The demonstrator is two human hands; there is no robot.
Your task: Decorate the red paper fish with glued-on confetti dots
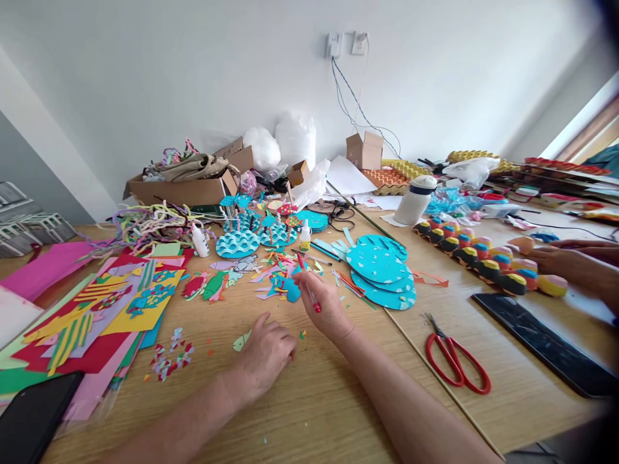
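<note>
My right hand (322, 303) is closed around a red pen (315, 301), which tilts above the wooden table. Below it, my left hand (268, 354) rests on the tabletop, fingers apart. At its edge lies a pale green paper fish (241, 341), partly covered by the hand. Coloured paper scraps (280, 283) lie just beyond both hands, with red and green paper fish (213, 287) to their left. A small glue bottle (304, 237) with a yellow label stands behind the scraps. Blue paper discs (382, 270) are stacked to the right.
Red-handled scissors (457, 361) and a thin stick (435, 377) lie at right, near a black phone (541, 341). Coloured papers (111, 309) spread at left. Painted egg-carton cups (483, 261) stand near another person's hand (570, 264). A cardboard box (178, 192) sits by the wall.
</note>
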